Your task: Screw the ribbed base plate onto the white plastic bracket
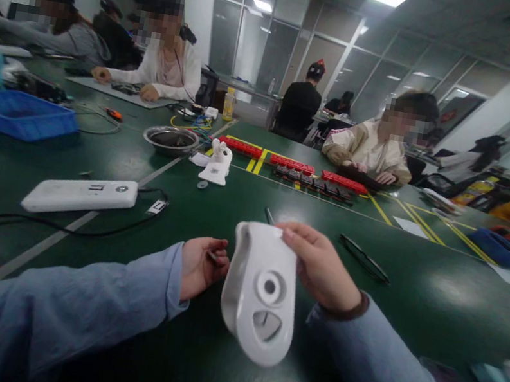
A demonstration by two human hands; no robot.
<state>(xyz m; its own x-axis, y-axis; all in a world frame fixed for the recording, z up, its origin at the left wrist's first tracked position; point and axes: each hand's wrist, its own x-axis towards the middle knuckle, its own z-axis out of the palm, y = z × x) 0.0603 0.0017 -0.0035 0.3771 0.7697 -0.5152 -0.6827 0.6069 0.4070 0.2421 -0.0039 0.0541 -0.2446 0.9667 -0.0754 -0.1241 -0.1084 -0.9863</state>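
Fingers of the right hand (pixel 327 268) are pinched on the upper corner of a white plastic housing (pixel 267 309), which is held up above the green desk (pixel 424 317), its round hole and half-moon window hanging below the grip. Just beside the housing, the fingers of the left hand (pixel 203 267) are loosely curled; whether the small greyish bit seen among them is being pinched cannot be told. To the right of the right fingers, a slim dark tool (pixel 363 259) is laid. Well left of the left fingers, a long white case (pixel 82 196) is placed, a black cable (pixel 25 217) run past it. Beyond the fingers, a white figure-shaped part (pixel 217 164) is stood near a metal bowl (pixel 170 138); farther out, red strips (pixel 291 164) are lined up before a seated co-worker (pixel 371 142).
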